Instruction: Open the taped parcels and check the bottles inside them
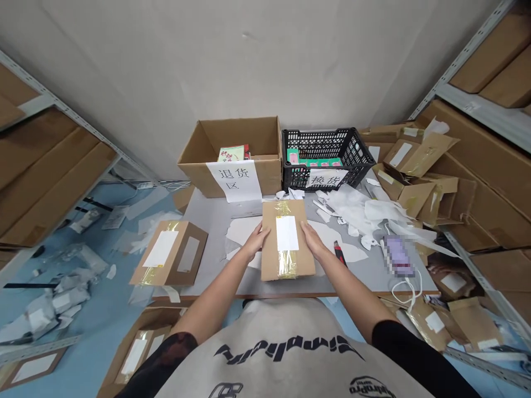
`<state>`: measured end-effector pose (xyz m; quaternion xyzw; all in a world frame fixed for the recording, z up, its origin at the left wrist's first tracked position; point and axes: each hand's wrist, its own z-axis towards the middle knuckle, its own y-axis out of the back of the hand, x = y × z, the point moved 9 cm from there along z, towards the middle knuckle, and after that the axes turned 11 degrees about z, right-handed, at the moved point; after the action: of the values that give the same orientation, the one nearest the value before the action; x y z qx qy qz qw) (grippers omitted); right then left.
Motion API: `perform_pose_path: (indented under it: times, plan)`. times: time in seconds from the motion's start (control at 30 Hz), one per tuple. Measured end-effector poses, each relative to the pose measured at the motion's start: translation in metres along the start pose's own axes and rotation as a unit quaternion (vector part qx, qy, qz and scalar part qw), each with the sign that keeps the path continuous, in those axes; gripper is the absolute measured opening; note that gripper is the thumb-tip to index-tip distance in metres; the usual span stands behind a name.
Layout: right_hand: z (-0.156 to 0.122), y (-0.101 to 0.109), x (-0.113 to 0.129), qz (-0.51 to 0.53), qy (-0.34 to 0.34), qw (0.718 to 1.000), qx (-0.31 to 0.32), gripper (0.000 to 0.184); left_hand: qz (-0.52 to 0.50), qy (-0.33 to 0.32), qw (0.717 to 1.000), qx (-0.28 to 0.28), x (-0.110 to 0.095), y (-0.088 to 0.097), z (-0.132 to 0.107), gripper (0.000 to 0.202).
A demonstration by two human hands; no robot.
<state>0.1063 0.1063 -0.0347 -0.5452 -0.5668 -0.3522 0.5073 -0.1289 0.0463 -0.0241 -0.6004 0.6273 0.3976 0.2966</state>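
Between my two hands is a taped cardboard box [269,262] with a white label and clear yellowish tape along its middle. My left hand [256,241] grips its left side, and my right hand [312,239] presses on its right side. The box is over the grey table [207,221], above some torn white paper; I cannot tell whether it touches the surface. A red and black box cutter [339,253] lies to the right of my right hand.
At the back stand an open carton [249,177] with a paper sign and a black plastic crate [352,160] holding green-and-pink packs. Another taped box [191,260] sits at the left edge. Paper scraps [357,207], a phone [399,255] with cable and opened cartons [415,193] crowd the right.
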Motion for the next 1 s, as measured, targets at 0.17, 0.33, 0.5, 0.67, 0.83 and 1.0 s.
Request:
perform_pose_path:
  times: [0.17, 0.33, 0.5, 0.67, 0.83, 1.0]
  plan:
    - [-0.015, -0.015, 0.043, 0.152, -0.034, 0.987, 0.048, 0.056, -0.079, -0.166, 0.981, -0.062, -0.040, 0.036, -0.032, 0.054]
    - [-0.032, -0.009, 0.053, 0.139, -0.013, 0.990, 0.026, 0.068, -0.140, -0.169, 0.975, -0.034, -0.035, 0.043, -0.050, 0.056]
    - [-0.036, -0.015, 0.030, 0.116, -0.077, 0.990, 0.002, 0.058, -0.066, -0.137, 0.988, -0.012, -0.027, 0.011, -0.044, 0.062]
    - [-0.040, -0.010, 0.032, 0.090, -0.090, 0.992, 0.007, 0.053, -0.067, -0.138, 0.988, 0.029, -0.028, 0.002, -0.041, 0.061]
    - [-0.043, -0.015, 0.034, 0.114, -0.053, 0.992, 0.003, 0.049, -0.083, -0.148, 0.985, 0.045, -0.032, -0.001, -0.042, 0.055]
    - [-0.048, -0.024, 0.049, 0.151, -0.009, 0.987, 0.051, 0.044, -0.072, -0.163, 0.984, -0.012, -0.034, 0.009, -0.045, 0.052]
